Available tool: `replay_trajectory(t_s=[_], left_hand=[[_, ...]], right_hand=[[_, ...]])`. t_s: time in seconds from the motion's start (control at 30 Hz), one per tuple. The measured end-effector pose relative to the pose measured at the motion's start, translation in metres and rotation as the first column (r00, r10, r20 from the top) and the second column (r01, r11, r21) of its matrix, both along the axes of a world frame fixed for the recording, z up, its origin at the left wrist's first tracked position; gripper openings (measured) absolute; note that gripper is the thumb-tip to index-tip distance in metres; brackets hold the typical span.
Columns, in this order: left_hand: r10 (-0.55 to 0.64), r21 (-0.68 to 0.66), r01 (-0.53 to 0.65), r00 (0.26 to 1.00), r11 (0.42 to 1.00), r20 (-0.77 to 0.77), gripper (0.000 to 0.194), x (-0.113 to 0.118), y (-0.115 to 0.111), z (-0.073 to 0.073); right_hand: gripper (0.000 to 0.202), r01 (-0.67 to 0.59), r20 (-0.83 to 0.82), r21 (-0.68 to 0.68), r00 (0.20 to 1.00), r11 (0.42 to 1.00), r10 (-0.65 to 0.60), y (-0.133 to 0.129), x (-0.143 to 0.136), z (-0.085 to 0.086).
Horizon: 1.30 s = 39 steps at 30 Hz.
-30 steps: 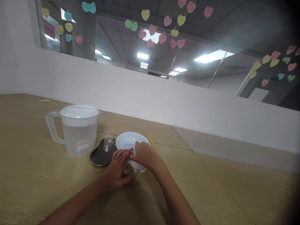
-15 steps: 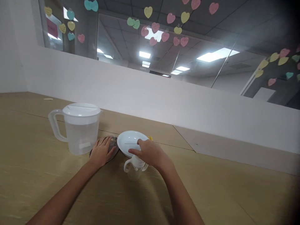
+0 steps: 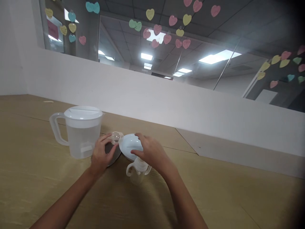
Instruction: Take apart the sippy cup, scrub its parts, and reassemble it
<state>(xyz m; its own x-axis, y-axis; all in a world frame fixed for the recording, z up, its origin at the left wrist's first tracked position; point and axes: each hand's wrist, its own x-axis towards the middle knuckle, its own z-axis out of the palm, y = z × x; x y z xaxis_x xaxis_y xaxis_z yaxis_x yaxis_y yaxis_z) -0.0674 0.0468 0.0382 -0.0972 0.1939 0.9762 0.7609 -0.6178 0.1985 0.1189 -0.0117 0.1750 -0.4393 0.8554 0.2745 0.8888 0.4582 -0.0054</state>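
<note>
A clear dome-shaped cap [image 3: 116, 137] is held between the thumb and fingers of my left hand [image 3: 101, 152], above a dark round plate [image 3: 112, 154]. My right hand [image 3: 152, 151] hovers over the white bowl [image 3: 130, 146] and the top of a two-handled baby bottle [image 3: 137, 173], thumb and index finger apart. That bottle stands upright with a white collar; its very top is hidden by my right hand. Left of my left hand stands a translucent pitcher [image 3: 83, 136] with a white lid and side handle.
The wooden table [image 3: 226, 194] reaches back to a white wall [image 3: 147, 95]. Above that, a window [image 3: 133, 41] carries several heart-shaped sticky notes. A small pale scrap [image 3: 48, 101] lies at the back left.
My left hand, earlier spread over the dark plate with the clear cap beneath its fingers, now grips the cap and has raised it. My right hand has shifted slightly, its fingers spread wider.
</note>
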Motion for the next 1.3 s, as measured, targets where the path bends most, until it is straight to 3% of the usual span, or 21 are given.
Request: replay_trajectory(t_s=[0.1, 0.2, 0.3, 0.37, 0.43, 0.57, 0.7, 0.97, 1.13, 1.23, 1.3], left_hand=[[-0.179, 0.110, 0.191, 0.978, 0.975, -0.111, 0.036, 0.011, -0.010, 0.002], [-0.253, 0.094, 0.269, 0.956, 0.959, -0.150, 0.049, 0.021, -0.017, -0.001], [-0.258, 0.009, 0.261, 0.960, 0.965, -0.110, 0.064, 0.025, -0.020, -0.004], [-0.286, -0.104, 0.275, 0.951, 0.956, -0.114, 0.062, 0.025, -0.021, -0.006], [-0.344, -0.198, 0.311, 0.925, 0.929, -0.161, 0.056, 0.025, -0.022, -0.009], [-0.428, -0.296, 0.340, 0.843, 0.893, -0.324, 0.055, 0.032, -0.026, -0.013], [-0.455, -0.392, 0.313, 0.817, 0.865, -0.353, 0.053, 0.043, -0.031, -0.013], [-0.468, -0.441, 0.319, 0.836, 0.839, -0.286, 0.054, 0.046, -0.034, -0.018], [-0.464, -0.474, 0.297, 0.839, 0.829, -0.285, 0.058, 0.051, -0.036, -0.006], [-0.393, -0.447, 0.259, 0.889, 0.856, -0.237, 0.068, 0.048, -0.057, -0.005], [-0.318, -0.439, 0.232, 0.939, 0.868, -0.131, 0.067, 0.036, -0.085, -0.021]], right_hand=[[0.055, -0.311, -0.095, 0.042, 0.945, 0.950, 0.314, 0.002, -0.005, -0.005], [0.047, -0.420, -0.111, 0.004, 0.902, 0.907, 0.418, 0.001, -0.007, -0.005], [0.053, -0.296, -0.165, 0.024, 0.941, 0.955, 0.296, -0.003, 0.001, 0.004], [0.055, -0.198, -0.208, 0.029, 0.958, 0.980, 0.200, -0.006, 0.012, 0.011], [0.046, -0.163, -0.203, -0.051, 0.968, 0.985, 0.149, -0.006, 0.024, 0.016], [0.037, -0.126, -0.083, -0.305, 0.991, 0.944, 0.106, -0.003, 0.035, 0.016], [0.036, -0.055, 0.007, -0.403, 0.998, 0.913, 0.063, 0.001, 0.027, 0.013], [0.040, 0.019, 0.067, -0.409, 0.998, 0.912, 0.009, 0.004, 0.017, 0.009], [0.036, 0.006, 0.105, -0.359, 0.994, 0.933, 0.033, 0.005, 0.013, 0.005], [0.037, -0.003, 0.094, -0.388, 0.995, 0.922, 0.042, 0.006, 0.011, 0.006], [0.036, 0.020, 0.085, -0.405, 0.996, 0.914, 0.016, 0.008, 0.011, 0.005]])
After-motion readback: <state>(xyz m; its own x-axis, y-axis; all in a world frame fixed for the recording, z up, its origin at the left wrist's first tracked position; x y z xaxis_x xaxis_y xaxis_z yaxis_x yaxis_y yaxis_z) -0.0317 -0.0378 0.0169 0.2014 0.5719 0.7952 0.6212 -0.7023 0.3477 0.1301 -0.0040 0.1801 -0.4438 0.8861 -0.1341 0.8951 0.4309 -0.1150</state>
